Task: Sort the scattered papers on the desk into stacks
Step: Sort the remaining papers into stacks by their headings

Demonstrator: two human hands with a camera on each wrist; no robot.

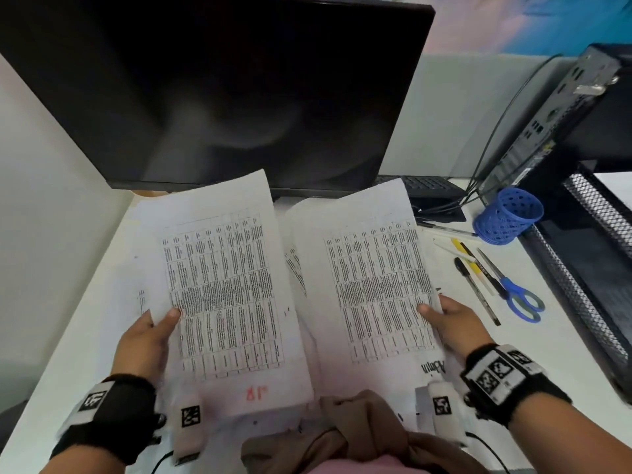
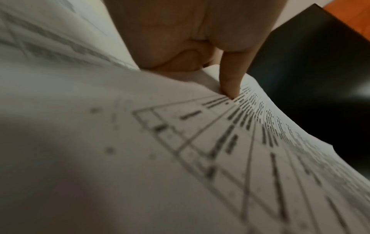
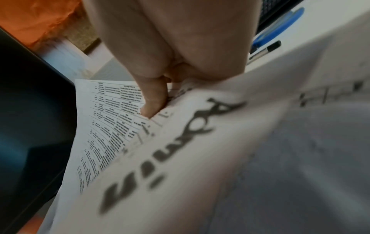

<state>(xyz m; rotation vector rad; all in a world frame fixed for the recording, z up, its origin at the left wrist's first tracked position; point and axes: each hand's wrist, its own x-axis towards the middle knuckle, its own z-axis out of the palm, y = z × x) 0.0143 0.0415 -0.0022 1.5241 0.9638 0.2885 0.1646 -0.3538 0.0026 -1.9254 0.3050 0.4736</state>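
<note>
Two printed sheets with dense tables are held up side by side above the desk. My left hand (image 1: pixel 154 331) pinches the left sheet (image 1: pixel 225 289) at its left edge, thumb on top; that sheet (image 2: pixel 200 150) bears a red mark near its bottom. My right hand (image 1: pixel 448 319) pinches the right sheet (image 1: pixel 376 278) at its right edge, and black handwriting shows at the bottom of this sheet (image 3: pixel 160 150). More white papers (image 1: pixel 136 254) lie flat on the desk beneath both sheets, mostly hidden.
A dark monitor (image 1: pixel 219 90) stands close behind the sheets. To the right lie a tipped blue pen holder (image 1: pixel 509 215), several pens (image 1: pixel 475 271) and blue scissors (image 1: pixel 519 295). A black mesh rack (image 1: pixel 588 268) and a computer case (image 1: pixel 561 111) fill the far right.
</note>
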